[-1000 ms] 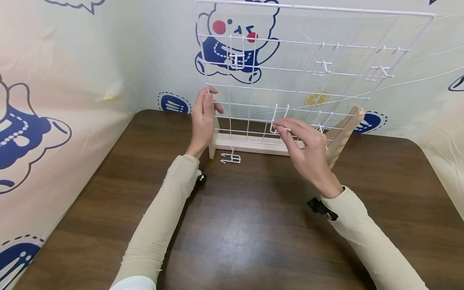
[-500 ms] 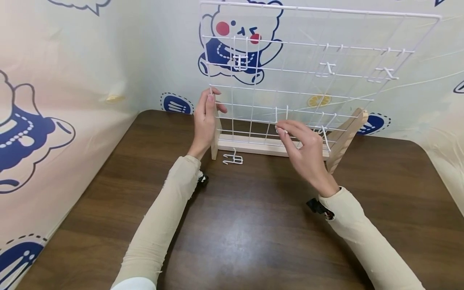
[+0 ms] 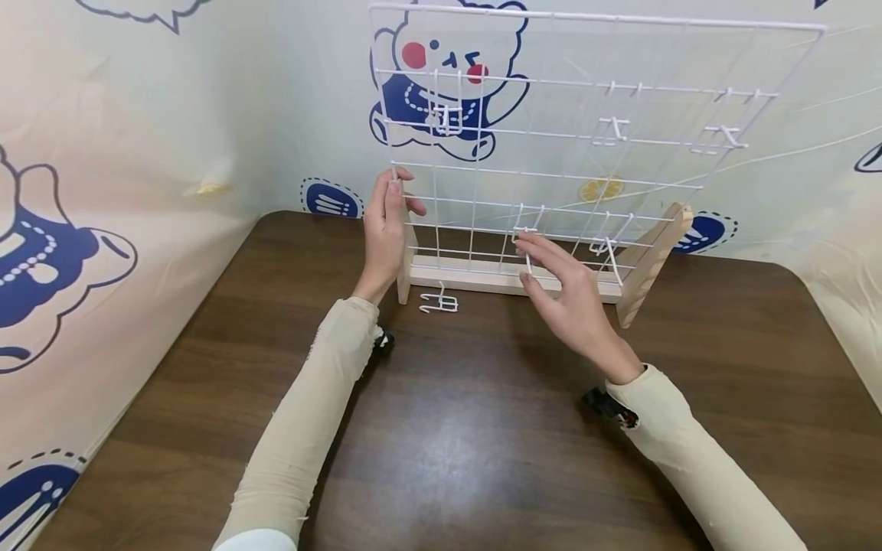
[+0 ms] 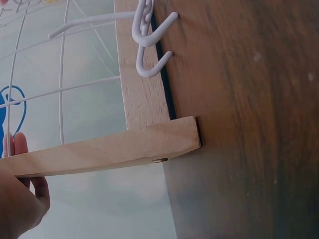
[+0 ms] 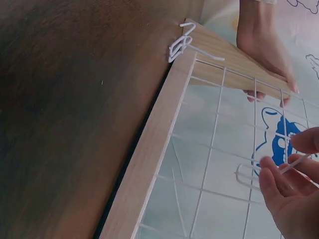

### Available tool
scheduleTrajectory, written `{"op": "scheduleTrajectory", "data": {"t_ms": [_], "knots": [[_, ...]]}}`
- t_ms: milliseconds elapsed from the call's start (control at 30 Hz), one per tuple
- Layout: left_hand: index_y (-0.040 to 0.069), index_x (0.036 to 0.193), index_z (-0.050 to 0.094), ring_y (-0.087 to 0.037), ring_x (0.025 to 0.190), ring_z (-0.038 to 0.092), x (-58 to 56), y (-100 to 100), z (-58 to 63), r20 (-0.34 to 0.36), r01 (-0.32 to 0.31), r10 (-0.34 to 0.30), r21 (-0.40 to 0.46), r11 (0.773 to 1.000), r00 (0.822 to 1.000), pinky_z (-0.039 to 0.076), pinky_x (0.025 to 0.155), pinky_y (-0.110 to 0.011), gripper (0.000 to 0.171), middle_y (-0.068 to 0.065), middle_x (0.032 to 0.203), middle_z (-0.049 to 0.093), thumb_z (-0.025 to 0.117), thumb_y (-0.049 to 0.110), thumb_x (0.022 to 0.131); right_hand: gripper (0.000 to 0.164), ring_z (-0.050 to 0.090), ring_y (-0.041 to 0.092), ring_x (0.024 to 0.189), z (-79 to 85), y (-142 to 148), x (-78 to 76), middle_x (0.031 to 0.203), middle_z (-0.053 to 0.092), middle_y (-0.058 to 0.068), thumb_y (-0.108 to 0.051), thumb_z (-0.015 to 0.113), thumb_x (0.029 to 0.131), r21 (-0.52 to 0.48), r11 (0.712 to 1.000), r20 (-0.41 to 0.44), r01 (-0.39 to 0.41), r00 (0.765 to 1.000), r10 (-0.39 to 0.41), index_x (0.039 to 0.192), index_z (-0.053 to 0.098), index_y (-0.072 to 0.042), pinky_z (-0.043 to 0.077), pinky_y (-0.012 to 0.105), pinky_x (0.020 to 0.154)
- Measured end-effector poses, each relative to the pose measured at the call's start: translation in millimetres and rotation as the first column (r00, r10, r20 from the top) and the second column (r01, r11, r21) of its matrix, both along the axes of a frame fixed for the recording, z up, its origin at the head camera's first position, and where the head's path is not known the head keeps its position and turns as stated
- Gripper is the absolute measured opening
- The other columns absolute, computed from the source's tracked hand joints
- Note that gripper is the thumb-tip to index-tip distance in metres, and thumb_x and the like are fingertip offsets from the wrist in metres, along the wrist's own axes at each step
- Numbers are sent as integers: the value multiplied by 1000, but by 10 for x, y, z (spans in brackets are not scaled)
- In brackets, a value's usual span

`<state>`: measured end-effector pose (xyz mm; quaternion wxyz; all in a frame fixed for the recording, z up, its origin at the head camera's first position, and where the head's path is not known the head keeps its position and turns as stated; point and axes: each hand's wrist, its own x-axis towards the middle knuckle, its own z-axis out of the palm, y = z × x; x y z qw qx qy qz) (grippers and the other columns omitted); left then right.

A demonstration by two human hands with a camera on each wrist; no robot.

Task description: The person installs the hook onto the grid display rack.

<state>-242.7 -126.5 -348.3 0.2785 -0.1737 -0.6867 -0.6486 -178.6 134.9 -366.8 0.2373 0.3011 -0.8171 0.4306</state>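
A white wire grid rack (image 3: pixel 592 17) stands upright on a wooden base (image 3: pixel 475 280). My left hand (image 3: pixel 386 237) grips its left side, fingers around the edge. Low on the grid, a white wire double hook (image 3: pixel 527 229) hangs with its prong pointing out at me. Around that prong my right hand (image 3: pixel 572 298) has its thumb and fingers parted, fingertips right at the hook; the right wrist view shows the prong (image 5: pixel 298 162) between the digits. Another such hook (image 3: pixel 439 301) lies loose on the table in front of the base, close to the left post.
More hooks hang on the grid: one upper left (image 3: pixel 448 121), one upper middle (image 3: pixel 615 128), one upper right (image 3: pixel 725 136) and one lower right (image 3: pixel 606 245). The wooden right support (image 3: pixel 654 264) slants forward. A printed cloth (image 3: pixel 276 99) hangs behind the brown table (image 3: pixel 441 428).
My right fingers have gone from pinching the hook to standing apart around its prong, and the hook now sits against the grid wires. My left hand keeps its grip.
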Motion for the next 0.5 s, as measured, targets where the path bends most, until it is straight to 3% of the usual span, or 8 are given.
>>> {"op": "scheduleTrajectory", "data": {"t_ms": [267, 500], "knots": [[-5, 120, 50, -46, 85, 60, 22, -16, 8, 3, -9, 9, -14, 1000, 1000, 39, 83, -47, 31, -36, 85, 60, 33, 18, 109, 52, 64, 27, 114, 31, 25, 61, 148, 51, 10, 9, 64, 88, 12, 997, 89, -72, 994, 71, 139, 55, 0, 53, 35, 91], [-5, 119, 51, -46, 86, 61, 25, -24, 33, 3, -8, 8, -42, 999, 1000, 41, 85, -46, 31, -35, 86, 61, 33, 18, 109, 58, 69, 26, 101, 53, 56, 150, 148, 51, 10, 18, 58, 85, -9, 996, 28, -89, 996, 89, 141, 53, 0, 56, 35, 83]]}}
